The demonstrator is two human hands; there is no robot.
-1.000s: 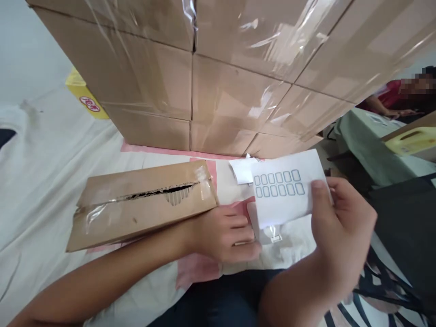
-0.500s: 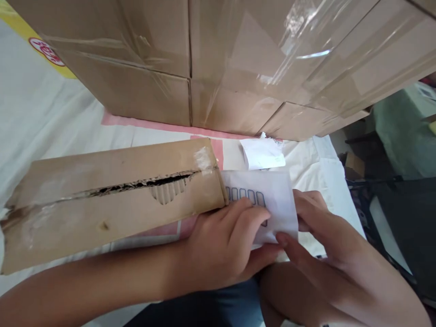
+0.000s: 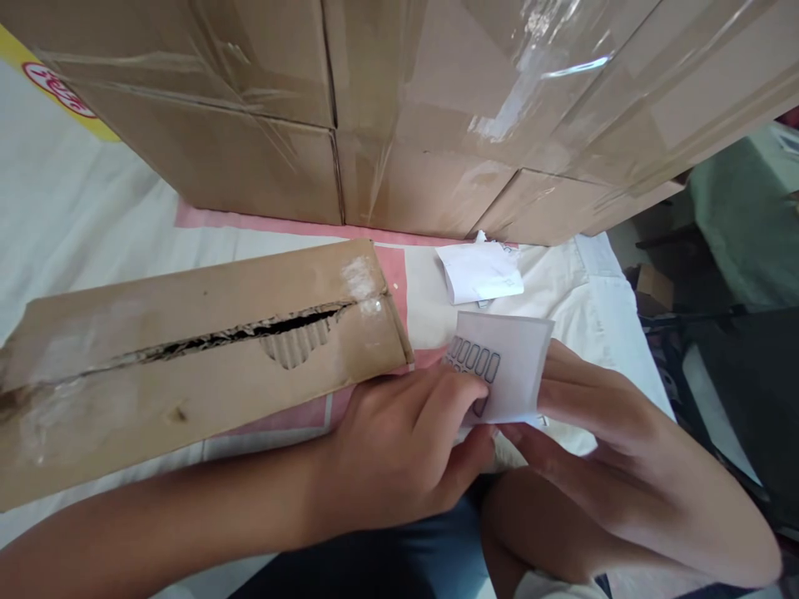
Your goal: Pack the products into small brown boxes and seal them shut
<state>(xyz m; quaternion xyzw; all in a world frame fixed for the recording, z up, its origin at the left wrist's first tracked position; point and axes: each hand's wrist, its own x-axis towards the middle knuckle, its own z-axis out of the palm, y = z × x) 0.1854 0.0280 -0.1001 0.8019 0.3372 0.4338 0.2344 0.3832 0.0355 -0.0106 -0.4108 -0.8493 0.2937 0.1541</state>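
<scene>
A small white sheet [image 3: 521,366] printed with rows of dark-outlined rounded rectangles is held in both hands, to the right of a long cardboard box. My left hand [image 3: 415,437] is closed on its lower left part, index finger on the printed face and thumb below. My right hand [image 3: 571,416] grips the right and lower edge, with fingers behind the sheet and the thumb near the bottom. The sheet bends upward at its right side. My right fingertips are partly hidden behind it.
The long cardboard box [image 3: 205,287], its top seam torn, lies on a white and pink cloth [image 3: 428,312]. Behind it stands a large taped cardboard block [image 3: 437,116]. A curled white paper [image 3: 480,270] lies beyond the sheet. A yellow item [image 3: 62,91] shows at the far left.
The sheet has shifted right, away from the cardboard box, and its right side now curves more. My right fingers have moved further behind it. The camera view has shifted slightly.
</scene>
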